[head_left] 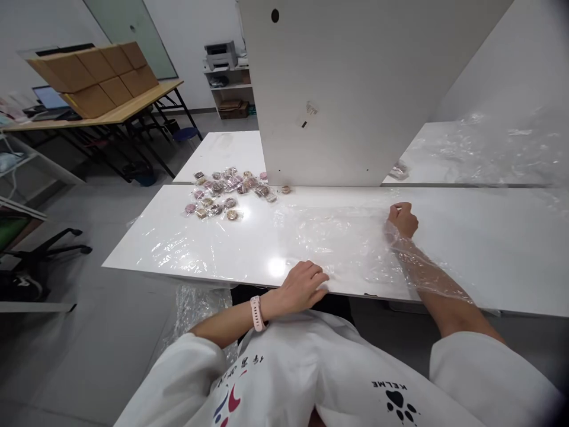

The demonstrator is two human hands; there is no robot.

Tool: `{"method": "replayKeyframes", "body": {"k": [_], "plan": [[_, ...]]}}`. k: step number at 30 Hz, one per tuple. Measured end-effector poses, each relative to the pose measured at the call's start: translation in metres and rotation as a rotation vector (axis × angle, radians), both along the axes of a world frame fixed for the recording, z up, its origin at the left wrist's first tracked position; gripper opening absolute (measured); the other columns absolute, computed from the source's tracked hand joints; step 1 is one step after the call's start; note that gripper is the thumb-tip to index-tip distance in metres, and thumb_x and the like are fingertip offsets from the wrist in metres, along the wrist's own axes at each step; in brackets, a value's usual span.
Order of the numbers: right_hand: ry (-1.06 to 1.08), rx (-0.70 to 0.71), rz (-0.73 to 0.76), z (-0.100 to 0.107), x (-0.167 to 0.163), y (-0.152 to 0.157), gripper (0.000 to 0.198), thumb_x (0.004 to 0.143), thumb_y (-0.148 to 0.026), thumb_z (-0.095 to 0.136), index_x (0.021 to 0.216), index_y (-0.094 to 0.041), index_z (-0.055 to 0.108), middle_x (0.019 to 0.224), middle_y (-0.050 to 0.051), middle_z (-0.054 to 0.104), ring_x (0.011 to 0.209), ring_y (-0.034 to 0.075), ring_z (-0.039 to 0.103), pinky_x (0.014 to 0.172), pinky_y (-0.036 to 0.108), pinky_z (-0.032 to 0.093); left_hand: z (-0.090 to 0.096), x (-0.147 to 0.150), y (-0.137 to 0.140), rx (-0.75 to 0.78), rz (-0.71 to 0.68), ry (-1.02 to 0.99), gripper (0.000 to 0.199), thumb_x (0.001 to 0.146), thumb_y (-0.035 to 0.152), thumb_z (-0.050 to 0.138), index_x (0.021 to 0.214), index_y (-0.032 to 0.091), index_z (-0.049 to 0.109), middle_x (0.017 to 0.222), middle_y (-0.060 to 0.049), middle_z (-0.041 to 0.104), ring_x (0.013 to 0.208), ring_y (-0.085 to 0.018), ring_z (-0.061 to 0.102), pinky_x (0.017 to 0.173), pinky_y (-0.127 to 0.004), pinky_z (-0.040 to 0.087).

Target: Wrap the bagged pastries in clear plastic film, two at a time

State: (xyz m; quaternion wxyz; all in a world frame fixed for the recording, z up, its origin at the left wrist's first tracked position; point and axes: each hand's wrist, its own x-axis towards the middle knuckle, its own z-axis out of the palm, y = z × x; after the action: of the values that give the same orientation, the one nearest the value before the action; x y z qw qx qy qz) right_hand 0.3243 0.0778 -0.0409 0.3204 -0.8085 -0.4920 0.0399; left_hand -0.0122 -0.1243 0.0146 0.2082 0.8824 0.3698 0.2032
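Two hands on a slick, glossy white table [489, 237], and everything sits around one tall, flat white panel [338, 118] standing upright, so I'll go by that. Right in front of the panel, the thing being handled is a wide sheet of clear plastic film [338, 234], thin, crinkly and full of shiny creases. The right hand [403, 220] is just out from the panel's right-hand bottom corner, fingers curled in toward the palm, with film bunched over the wrist and forearm; can't tell if it's pinching any, or if the film goes all the way round the arm. The left hand [306, 284], with a pink perforated band [256, 313] on its wrist, is in front of the panel at the table's near edge, fingers bent and close together, thumb a bit apart; can't tell if it's gripping film there. By the panel's left bottom corner there's a loose scatter of little round discs [232, 214], pink, brown and tan, each in its own crinkly clear wrapper. More see-through plastic [502, 145], rumpled and shiny, is off to the panel's right.
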Motion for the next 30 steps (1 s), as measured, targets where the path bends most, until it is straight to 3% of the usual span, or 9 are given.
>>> {"method": "replayKeyframes", "body": {"k": [4,9,16,19,21,23,26,28,30], "plan": [[0.018,-0.050,0.003,-0.002,0.006,0.008,0.010,0.092,-0.027,0.050,0.097,-0.024,0.057,0.058,-0.001,0.043,0.057,0.018,0.030,0.065,0.036,0.027,-0.020,0.002,0.012,0.116,0.140,0.126,0.047,0.091,0.031,0.059,0.134,0.016,0.047,0.143,-0.019,0.048,0.132,-0.034,0.046,0.105,-0.050,0.040],[0.025,-0.056,0.067,-0.003,0.008,0.004,0.010,0.091,-0.029,0.051,0.097,-0.023,0.057,0.067,0.003,0.055,0.065,0.020,0.044,0.072,0.035,0.034,-0.006,-0.014,0.022,0.085,0.134,0.345,0.037,0.087,0.040,0.067,0.113,0.015,0.058,0.118,-0.017,0.062,0.108,-0.033,0.058,0.095,-0.048,0.042],[0.125,-0.164,0.204,0.006,0.036,0.009,0.028,0.085,-0.037,0.059,0.107,-0.019,0.061,0.079,0.005,0.068,0.075,0.023,0.063,0.082,0.040,0.047,0.052,-0.071,-0.014,-0.465,-0.190,0.269,0.026,0.090,0.050,0.062,0.083,0.026,0.066,0.067,0.001,0.065,0.058,-0.016,0.059,0.060,-0.028,0.041],[0.044,-0.185,0.185,0.029,0.045,0.019,0.068,0.077,-0.052,0.070,0.131,-0.015,0.052,0.114,0.020,0.066,0.105,0.040,0.061,0.091,0.060,0.043,0.061,-0.066,0.003,-0.341,0.062,0.072,0.033,0.100,0.050,0.045,0.103,0.027,0.068,0.086,-0.002,0.073,0.076,-0.018,0.067,0.072,-0.029,0.048],[-0.077,-0.079,0.254,0.050,0.042,0.020,0.079,0.079,-0.067,0.062,0.139,-0.017,0.048,0.137,0.023,0.053,0.127,0.052,0.045,0.099,0.073,0.032,0.051,-0.054,0.022,-0.133,0.255,0.033,0.043,0.100,0.053,0.041,0.127,0.025,0.060,0.119,-0.009,0.070,0.109,-0.025,0.066,0.094,-0.038,0.049],[-0.185,0.036,0.432,0.069,0.025,0.010,0.074,0.087,-0.076,0.042,0.141,-0.026,0.049,0.145,0.016,0.049,0.136,0.052,0.036,0.104,0.077,0.025,0.030,-0.043,0.037,-0.011,0.315,0.154,0.064,0.093,0.060,0.052,0.144,0.021,0.046,0.148,-0.017,0.050,0.139,-0.035,0.045,0.112,-0.052,0.036],[-0.221,0.000,0.741,0.079,-0.027,-0.019,0.064,0.094,-0.072,0.025,0.143,-0.037,0.048,0.147,0.005,0.052,0.137,0.041,0.043,0.111,0.068,0.032,-0.002,-0.032,0.040,0.007,0.279,0.415,0.088,0.082,0.065,0.065,0.150,0.014,0.040,0.158,-0.025,0.032,0.149,-0.046,0.022,0.117,-0.063,0.023],[-0.238,-0.151,0.873,0.069,-0.070,-0.042,0.063,0.097,-0.068,0.022,0.148,-0.038,0.043,0.156,0.003,0.043,0.142,0.036,0.040,0.113,0.063,0.035,-0.011,-0.033,0.033,0.021,0.224,0.476,0.088,0.081,0.067,0.065,0.147,0.012,0.045,0.155,-0.026,0.038,0.146,-0.047,0.028,0.117,-0.063,0.022],[-0.274,-0.263,0.939,0.049,-0.110,-0.061,0.064,0.099,-0.066,0.018,0.153,-0.037,0.038,0.162,0.003,0.032,0.148,0.035,0.031,0.114,0.062,0.033,-0.004,-0.040,0.032,-0.018,0.170,0.452,0.073,0.086,0.067,0.059,0.137,0.016,0.056,0.139,-0.021,0.057,0.134,-0.042,0.049,0.116,-0.060,0.028]]}}
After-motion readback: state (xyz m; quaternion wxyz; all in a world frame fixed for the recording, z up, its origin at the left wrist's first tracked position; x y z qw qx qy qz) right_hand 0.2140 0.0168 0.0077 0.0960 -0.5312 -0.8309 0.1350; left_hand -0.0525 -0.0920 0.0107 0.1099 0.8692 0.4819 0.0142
